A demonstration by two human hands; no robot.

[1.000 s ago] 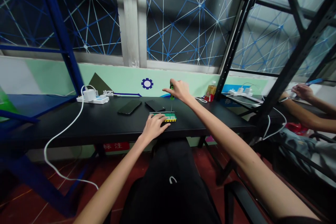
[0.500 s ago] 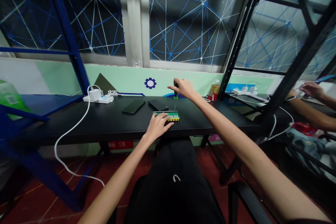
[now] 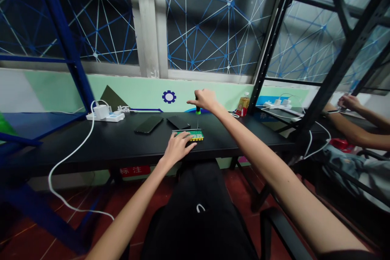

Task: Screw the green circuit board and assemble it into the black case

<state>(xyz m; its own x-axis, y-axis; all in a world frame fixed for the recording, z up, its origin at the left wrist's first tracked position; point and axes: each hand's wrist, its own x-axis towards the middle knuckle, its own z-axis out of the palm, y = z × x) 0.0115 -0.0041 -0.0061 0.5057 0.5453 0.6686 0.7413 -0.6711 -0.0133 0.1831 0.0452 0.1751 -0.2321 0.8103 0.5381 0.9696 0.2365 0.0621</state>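
A green circuit board (image 3: pixel 195 135) with yellow parts along its near edge lies on the black desk (image 3: pixel 122 144). My left hand (image 3: pixel 177 146) rests on its left part, fingers spread flat. My right hand (image 3: pixel 206 100) is closed round the top of a green-handled screwdriver (image 3: pixel 198 111), which stands upright with its thin shaft pointing down at the board's far edge.
Two dark phones (image 3: pixel 149 124) (image 3: pixel 178 122) lie behind the board. A white power strip (image 3: pixel 105 116) with a charger and trailing white cable sits at the back left. A bottle (image 3: pixel 243 106) stands at the back right. Another person's arms (image 3: pixel 350 124) work at the right desk.
Only the camera has shifted slightly. Both hands, the screwdriver and the board keep their places.
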